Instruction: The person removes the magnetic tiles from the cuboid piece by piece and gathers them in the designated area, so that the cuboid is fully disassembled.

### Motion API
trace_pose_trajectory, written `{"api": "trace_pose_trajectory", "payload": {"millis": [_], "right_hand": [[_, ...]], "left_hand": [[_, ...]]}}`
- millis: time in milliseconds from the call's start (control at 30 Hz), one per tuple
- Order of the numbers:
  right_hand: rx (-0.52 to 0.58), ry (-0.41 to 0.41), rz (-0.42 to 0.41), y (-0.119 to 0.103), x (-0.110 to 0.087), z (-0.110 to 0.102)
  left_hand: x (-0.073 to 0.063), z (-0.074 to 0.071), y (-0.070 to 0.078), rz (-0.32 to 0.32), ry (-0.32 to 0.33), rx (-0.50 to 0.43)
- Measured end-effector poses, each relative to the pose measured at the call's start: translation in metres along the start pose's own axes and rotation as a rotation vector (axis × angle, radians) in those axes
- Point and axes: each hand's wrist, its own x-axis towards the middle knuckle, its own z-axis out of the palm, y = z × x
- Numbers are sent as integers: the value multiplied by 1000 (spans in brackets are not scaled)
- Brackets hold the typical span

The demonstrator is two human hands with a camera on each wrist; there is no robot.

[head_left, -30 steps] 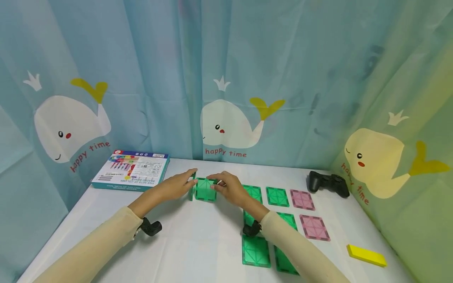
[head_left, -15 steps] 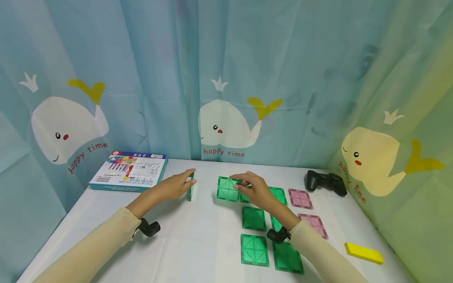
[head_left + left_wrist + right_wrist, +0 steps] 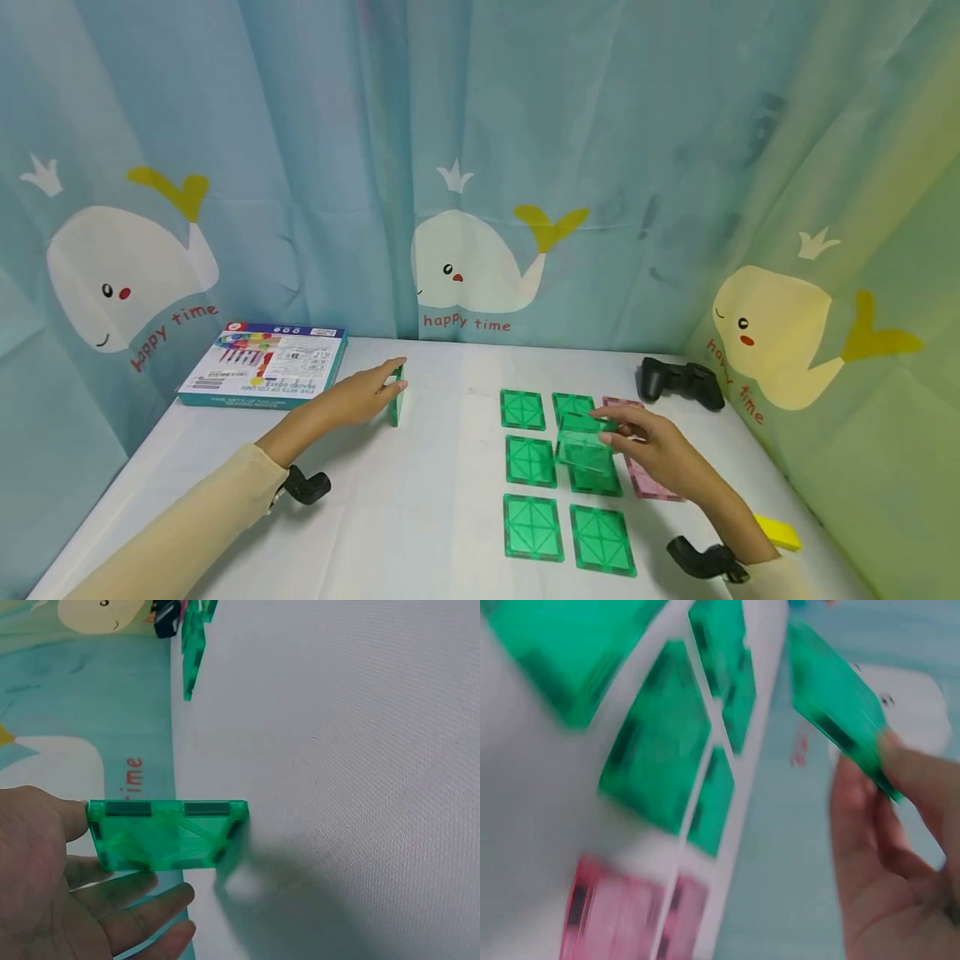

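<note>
My left hand (image 3: 363, 396) pinches a green magnetic tile (image 3: 396, 402) that stands on edge on the white table, left of centre. In the left wrist view this tile (image 3: 161, 834) sits between thumb and fingers, the other fingers spread below it. My right hand (image 3: 660, 446) pinches a second green magnetic tile (image 3: 579, 442) by its right edge, tilted over the flat tiles. The right wrist view, somewhat blurred, shows this tile (image 3: 838, 705) between thumb and fingers. Green tiles (image 3: 531, 461) lie flat in rows beneath it, with pink tiles (image 3: 654, 482) partly hidden behind the right hand.
A printed box (image 3: 262, 367) lies at the back left. At the back right is a black game controller (image 3: 678, 383). A yellow block (image 3: 778, 532) near the right edge is partly covered by the right forearm. A whale-print curtain (image 3: 480, 100) borders the table.
The right hand has carried its green tile from beside the standing tile rightward, over the flat tiles. The left hand keeps its tile upright, while the view has turned slightly right.
</note>
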Motion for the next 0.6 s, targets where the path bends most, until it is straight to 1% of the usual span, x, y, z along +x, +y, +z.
{"api": "trace_pose_trajectory", "payload": {"millis": [67, 133, 233, 300, 367, 500, 533, 600], "right_hand": [[32, -67, 23, 3, -16, -13], [91, -151, 62, 8, -31, -26], [164, -273, 105, 19, -52, -43], [212, -350, 141, 28, -64, -51], [236, -412, 157, 37, -73, -57], [334, -528, 236, 51, -85, -62], [347, -546, 251, 53, -87, -62], [339, -559, 271, 56, -90, -62]], "left_hand": [[0, 0, -1, 6, 1, -1], [0, 0, -1, 9, 1, -9], [-1, 0, -1, 10, 1, -17], [-1, 0, -2, 10, 0, -26], [-2, 0, -2, 10, 0, -30], [-1, 0, -3, 16, -4, -33], [-1, 0, -4, 17, -4, -31], [-1, 0, -4, 22, -4, -28]]}}
